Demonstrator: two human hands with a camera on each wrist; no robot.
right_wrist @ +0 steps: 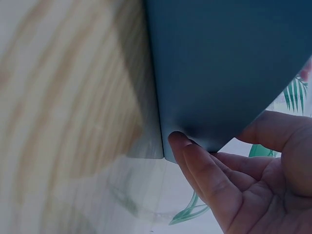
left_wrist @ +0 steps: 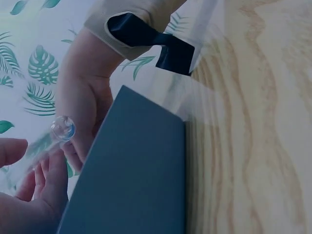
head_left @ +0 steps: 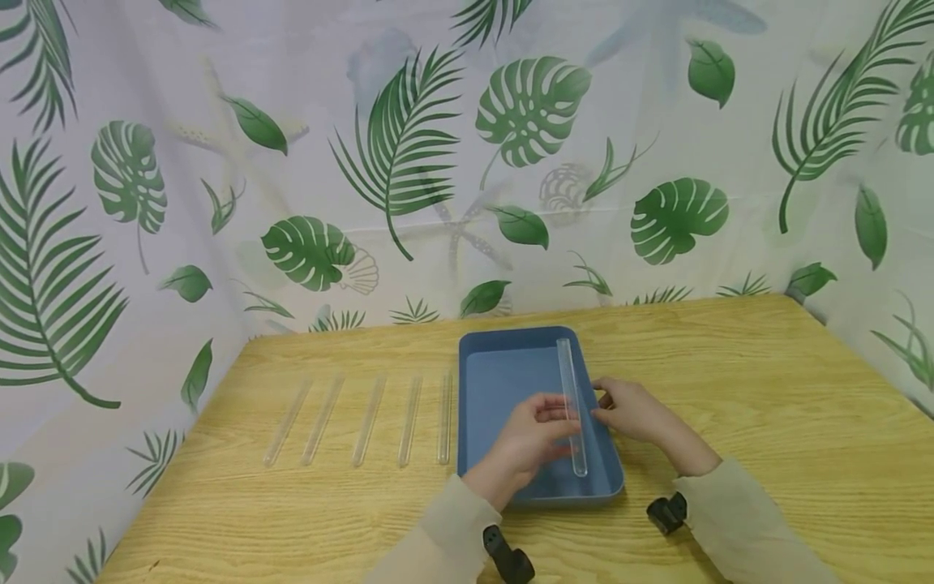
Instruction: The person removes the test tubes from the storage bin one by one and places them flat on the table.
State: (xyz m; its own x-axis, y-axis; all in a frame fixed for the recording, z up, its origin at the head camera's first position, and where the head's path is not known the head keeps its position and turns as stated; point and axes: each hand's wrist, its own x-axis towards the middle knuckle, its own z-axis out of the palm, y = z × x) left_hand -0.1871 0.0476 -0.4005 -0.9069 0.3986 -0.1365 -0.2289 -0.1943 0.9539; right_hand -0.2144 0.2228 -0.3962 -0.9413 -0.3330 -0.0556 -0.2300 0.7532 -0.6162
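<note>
My left hand (head_left: 529, 442) holds a clear glass test tube (head_left: 565, 365) between thumb and fingers, over the right part of a blue tray (head_left: 503, 377). The tube's rounded end points toward me. In the left wrist view, that end of the tube (left_wrist: 62, 127) shows beside the thumb, above the tray's wall (left_wrist: 141, 175). My right hand (head_left: 631, 410) is at the tray's right side. From the right wrist, its fingers (right_wrist: 207, 170) press the outer wall, and the thumb reaches over the rim, its tip hidden.
Several more clear test tubes (head_left: 368, 422) lie in a row on the wooden table (head_left: 328, 519), left of the tray. The nearest tube (head_left: 444, 422) lies close along the tray's left wall. A leaf-patterned cloth (head_left: 438, 162) hangs behind the table and along both sides.
</note>
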